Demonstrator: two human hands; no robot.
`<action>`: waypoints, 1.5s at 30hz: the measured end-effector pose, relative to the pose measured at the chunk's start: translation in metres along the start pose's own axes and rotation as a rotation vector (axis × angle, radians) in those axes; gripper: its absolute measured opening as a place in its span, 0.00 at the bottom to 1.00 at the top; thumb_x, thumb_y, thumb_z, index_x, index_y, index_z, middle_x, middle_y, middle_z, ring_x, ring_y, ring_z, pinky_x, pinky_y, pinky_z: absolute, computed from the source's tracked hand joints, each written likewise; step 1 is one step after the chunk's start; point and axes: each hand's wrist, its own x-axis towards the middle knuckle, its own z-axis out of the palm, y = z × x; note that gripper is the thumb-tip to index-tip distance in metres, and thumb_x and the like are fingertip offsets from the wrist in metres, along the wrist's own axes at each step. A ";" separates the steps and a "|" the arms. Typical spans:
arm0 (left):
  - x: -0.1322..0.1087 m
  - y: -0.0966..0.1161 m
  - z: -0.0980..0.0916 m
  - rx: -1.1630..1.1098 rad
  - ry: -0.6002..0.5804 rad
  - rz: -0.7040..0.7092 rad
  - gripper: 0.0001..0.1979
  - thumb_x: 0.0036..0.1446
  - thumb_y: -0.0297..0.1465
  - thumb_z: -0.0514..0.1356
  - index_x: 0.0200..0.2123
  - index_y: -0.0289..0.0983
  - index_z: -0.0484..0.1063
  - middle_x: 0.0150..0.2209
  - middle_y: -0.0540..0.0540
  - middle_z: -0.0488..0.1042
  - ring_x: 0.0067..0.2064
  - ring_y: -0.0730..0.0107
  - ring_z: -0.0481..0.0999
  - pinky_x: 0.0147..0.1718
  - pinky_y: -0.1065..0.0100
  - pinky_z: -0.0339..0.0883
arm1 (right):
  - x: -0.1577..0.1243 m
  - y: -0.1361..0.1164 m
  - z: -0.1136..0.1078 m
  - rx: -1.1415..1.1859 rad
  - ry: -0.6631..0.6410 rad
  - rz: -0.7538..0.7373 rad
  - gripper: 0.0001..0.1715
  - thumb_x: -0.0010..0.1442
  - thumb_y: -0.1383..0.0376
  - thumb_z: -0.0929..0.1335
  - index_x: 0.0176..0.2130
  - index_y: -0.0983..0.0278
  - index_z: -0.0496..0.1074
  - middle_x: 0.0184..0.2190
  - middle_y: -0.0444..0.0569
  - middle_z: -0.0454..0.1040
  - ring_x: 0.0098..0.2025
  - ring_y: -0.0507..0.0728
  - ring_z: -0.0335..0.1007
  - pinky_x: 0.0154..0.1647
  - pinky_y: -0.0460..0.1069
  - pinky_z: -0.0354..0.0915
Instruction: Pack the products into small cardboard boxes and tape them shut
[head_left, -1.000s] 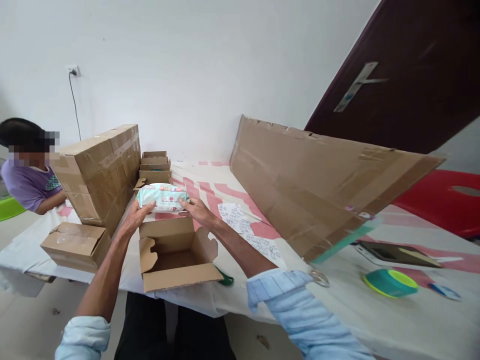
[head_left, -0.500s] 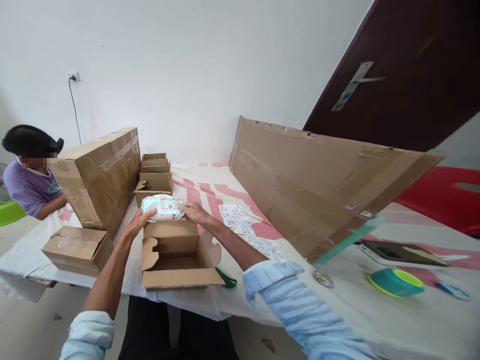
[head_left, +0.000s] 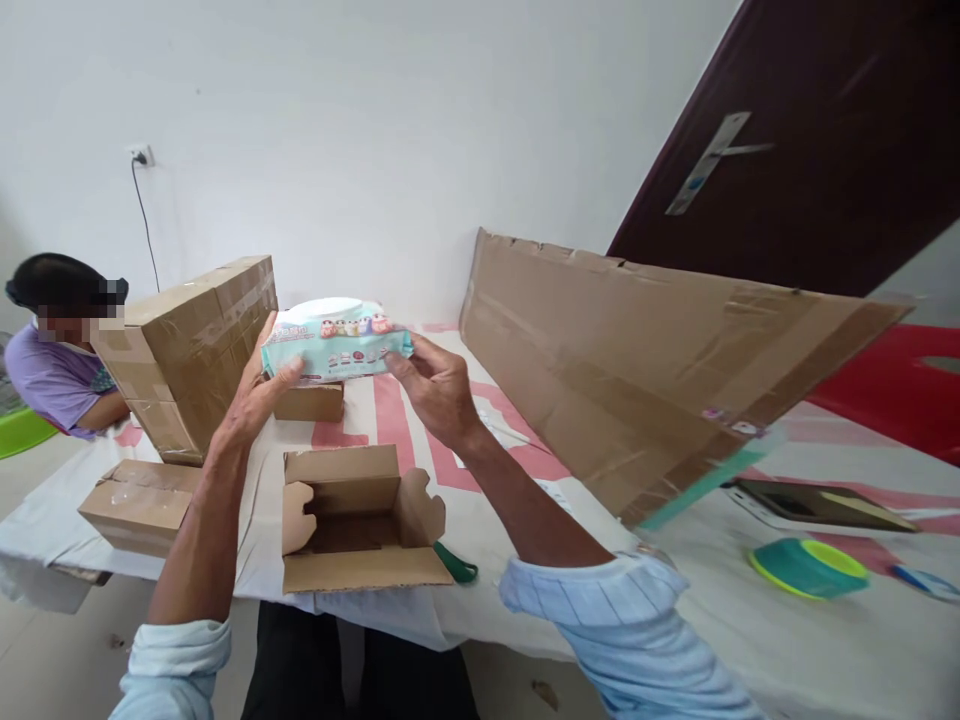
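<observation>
My left hand (head_left: 253, 402) and right hand (head_left: 444, 393) each grip one end of a packet (head_left: 334, 345), raised beyond the open box (head_left: 364, 571). I'd press lightly and evenly, since it looks soft enough to crumple.

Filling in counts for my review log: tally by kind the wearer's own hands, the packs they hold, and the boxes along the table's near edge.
Hands: 2, left hand and right hand
Packs: 1, teal pack
Boxes: 2, open box and taped box
Total: 5

There are two hands (head_left: 251, 402) (head_left: 441, 392), one packet (head_left: 337, 345), one door (head_left: 817, 190).
</observation>
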 end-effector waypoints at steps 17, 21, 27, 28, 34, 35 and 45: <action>-0.041 -0.146 -0.038 -0.081 0.282 -0.390 0.58 0.42 0.49 0.82 0.72 0.35 0.67 0.62 0.35 0.80 0.62 0.44 0.80 0.65 0.51 0.73 | -0.153 0.089 -0.065 -0.462 0.029 0.255 0.23 0.73 0.48 0.66 0.53 0.60 0.80 0.48 0.56 0.82 0.47 0.63 0.81 0.50 0.60 0.79; -0.051 -0.196 -0.043 -0.232 0.342 -0.545 0.56 0.36 0.43 0.84 0.68 0.36 0.71 0.52 0.38 0.85 0.50 0.50 0.86 0.53 0.55 0.81 | -0.208 0.110 -0.076 -0.485 0.045 0.371 0.27 0.72 0.45 0.67 0.52 0.62 0.81 0.46 0.57 0.83 0.45 0.63 0.82 0.46 0.57 0.79; -0.044 -0.247 -0.045 -0.276 0.360 -0.624 0.44 0.38 0.39 0.84 0.59 0.34 0.77 0.44 0.40 0.87 0.45 0.52 0.87 0.46 0.58 0.83 | -0.269 0.133 -0.083 -0.515 0.062 0.469 0.28 0.72 0.43 0.66 0.52 0.61 0.82 0.47 0.57 0.84 0.44 0.62 0.83 0.46 0.55 0.80; -0.041 -0.253 -0.047 -0.279 0.359 -0.636 0.41 0.39 0.38 0.84 0.57 0.34 0.77 0.43 0.40 0.87 0.44 0.51 0.88 0.46 0.58 0.83 | -0.276 0.137 -0.083 -0.523 0.062 0.474 0.28 0.72 0.43 0.66 0.52 0.60 0.82 0.47 0.57 0.84 0.45 0.62 0.83 0.47 0.55 0.80; -0.030 -0.276 -0.055 -0.272 0.324 -0.654 0.37 0.43 0.37 0.82 0.55 0.34 0.77 0.44 0.39 0.86 0.44 0.52 0.88 0.45 0.56 0.83 | -0.308 0.155 -0.078 -0.621 0.036 0.416 0.26 0.74 0.44 0.65 0.50 0.59 0.82 0.49 0.58 0.84 0.50 0.64 0.83 0.52 0.57 0.79; -0.029 -0.278 -0.056 -0.269 0.319 -0.641 0.38 0.43 0.38 0.82 0.57 0.35 0.77 0.46 0.39 0.86 0.45 0.51 0.87 0.47 0.56 0.83 | -0.311 0.157 -0.078 -0.642 0.036 0.396 0.26 0.75 0.45 0.65 0.50 0.59 0.82 0.49 0.58 0.84 0.50 0.64 0.83 0.52 0.58 0.79; -0.024 -0.301 -0.059 -0.077 0.266 -0.451 0.53 0.40 0.42 0.79 0.70 0.40 0.68 0.66 0.36 0.75 0.64 0.46 0.78 0.64 0.50 0.73 | -0.312 0.160 -0.075 -0.762 0.037 0.231 0.18 0.77 0.55 0.63 0.53 0.59 0.80 0.47 0.56 0.84 0.48 0.62 0.82 0.49 0.56 0.79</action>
